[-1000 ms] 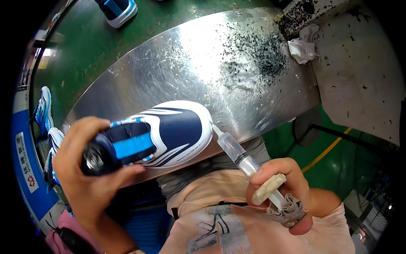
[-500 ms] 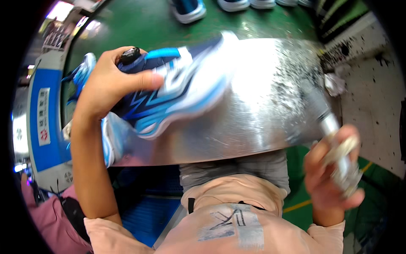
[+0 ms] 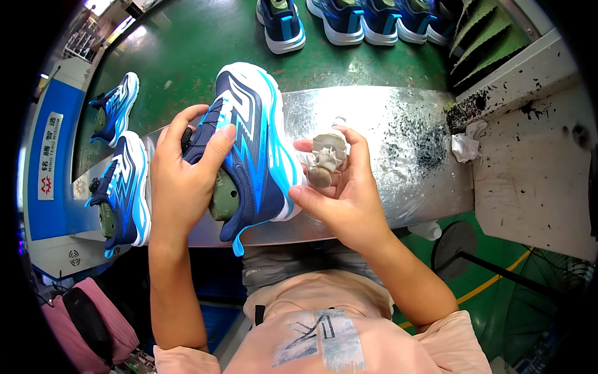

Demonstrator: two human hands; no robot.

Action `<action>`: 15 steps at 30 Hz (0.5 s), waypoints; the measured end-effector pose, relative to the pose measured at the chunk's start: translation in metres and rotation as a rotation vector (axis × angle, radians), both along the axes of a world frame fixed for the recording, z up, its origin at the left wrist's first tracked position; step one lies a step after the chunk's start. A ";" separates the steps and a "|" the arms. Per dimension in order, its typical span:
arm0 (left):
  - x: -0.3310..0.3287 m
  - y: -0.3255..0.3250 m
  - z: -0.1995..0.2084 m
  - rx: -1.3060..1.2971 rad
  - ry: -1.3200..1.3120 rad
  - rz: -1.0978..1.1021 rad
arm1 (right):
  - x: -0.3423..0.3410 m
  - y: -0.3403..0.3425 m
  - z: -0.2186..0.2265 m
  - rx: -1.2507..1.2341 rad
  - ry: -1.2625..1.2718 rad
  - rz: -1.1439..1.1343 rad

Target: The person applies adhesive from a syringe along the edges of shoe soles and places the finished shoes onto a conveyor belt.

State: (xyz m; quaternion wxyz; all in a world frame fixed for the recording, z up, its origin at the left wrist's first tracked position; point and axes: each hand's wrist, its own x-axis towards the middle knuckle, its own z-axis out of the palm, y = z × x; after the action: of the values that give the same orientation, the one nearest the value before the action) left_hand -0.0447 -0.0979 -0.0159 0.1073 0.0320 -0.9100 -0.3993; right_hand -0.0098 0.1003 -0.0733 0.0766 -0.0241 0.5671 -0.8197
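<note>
The fingers of the right hand (image 3: pixel 349 202), at 3 o'clock, are curled around a tool (image 3: pixel 327 153), perhaps a syringe. The blue and white shoe (image 3: pixel 255 149) is held over the bench (image 3: pixel 411 193) at 11 o'clock, clamped by the fingers of the left hand (image 3: pixel 184 181). Its sole is on; a green form (image 3: pixel 224 196) is inside. What is left cannot be told. Most of the tool and the shoe's far side are hidden. Farther off, the shoe row (image 3: pixel 380 28) at 1 o'clock is cut off.
</note>
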 end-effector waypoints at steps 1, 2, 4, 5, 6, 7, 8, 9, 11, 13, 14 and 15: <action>0.000 0.001 0.001 0.000 0.007 0.003 | -0.001 -0.001 0.001 0.001 -0.013 -0.004; 0.001 0.002 0.001 0.000 0.014 0.006 | -0.002 -0.001 0.002 0.003 -0.027 -0.008; 0.001 0.004 0.000 -0.021 0.040 0.009 | -0.002 -0.003 -0.002 0.016 -0.027 -0.016; 0.001 0.005 -0.001 -0.042 0.063 0.011 | -0.002 -0.004 -0.004 0.023 -0.027 -0.019; 0.001 0.006 -0.001 -0.065 0.087 0.014 | -0.002 -0.005 -0.004 0.033 -0.026 -0.017; 0.001 0.007 -0.001 -0.067 0.101 0.017 | -0.002 -0.005 -0.003 0.043 -0.025 -0.014; 0.001 0.008 -0.002 -0.069 0.114 0.019 | -0.003 -0.004 -0.003 0.054 -0.025 -0.011; 0.002 0.009 -0.003 -0.074 0.126 0.021 | -0.003 -0.004 -0.002 0.059 -0.036 0.004; 0.001 0.012 -0.003 -0.092 0.141 0.025 | -0.004 -0.002 0.000 0.070 -0.060 0.033; 0.000 0.014 -0.003 -0.102 0.147 0.030 | -0.007 -0.002 0.001 0.110 -0.041 0.038; -0.001 0.014 -0.004 -0.101 0.144 0.036 | -0.007 -0.001 0.001 0.131 -0.032 0.040; -0.001 0.015 -0.003 -0.104 0.144 0.039 | -0.008 0.000 0.001 0.115 -0.038 0.039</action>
State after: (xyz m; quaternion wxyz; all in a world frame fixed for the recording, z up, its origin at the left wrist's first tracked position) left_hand -0.0458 -0.0833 -0.0192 0.1818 0.0152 -0.9185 -0.3507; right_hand -0.0174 0.0998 -0.0720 0.1045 -0.0153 0.6111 -0.7844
